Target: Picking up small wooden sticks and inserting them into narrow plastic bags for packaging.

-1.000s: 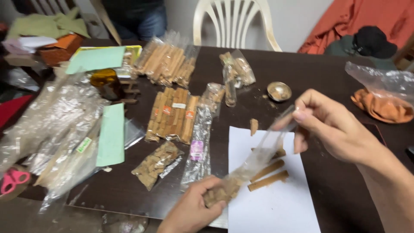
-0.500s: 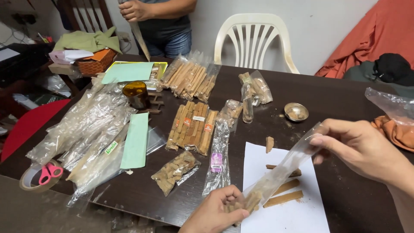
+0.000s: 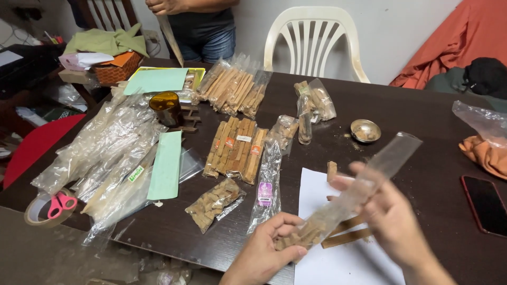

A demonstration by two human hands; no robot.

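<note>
At the table's (image 3: pixel 422 111) left edge a tape roll (image 3: pixel 33 215) with pink-handled scissors (image 3: pixel 59 203) lies beside a heap of empty clear sleeves (image 3: pixel 100 148) and a pale green card (image 3: pixel 166 164) — past them, toward the middle, sit packets of wood sticks (image 3: pixel 235 146). At the near edge the left hand (image 3: pixel 264 253) pinches the filled lower end of a long clear bag (image 3: pixel 348 195), held slanting over a white sheet (image 3: pixel 343 264). The right hand (image 3: pixel 391 221) grips the bag's middle, fingers curled round it — a phone (image 3: pixel 485 203) lies by the right edge.

Gripping a long clear sleeve (image 3: pixel 348 198) of wood sticks, left hand (image 3: pixel 266 253) and right hand (image 3: pixel 391 221), near the table's (image 3: pixel 422 111) front edge.
</note>
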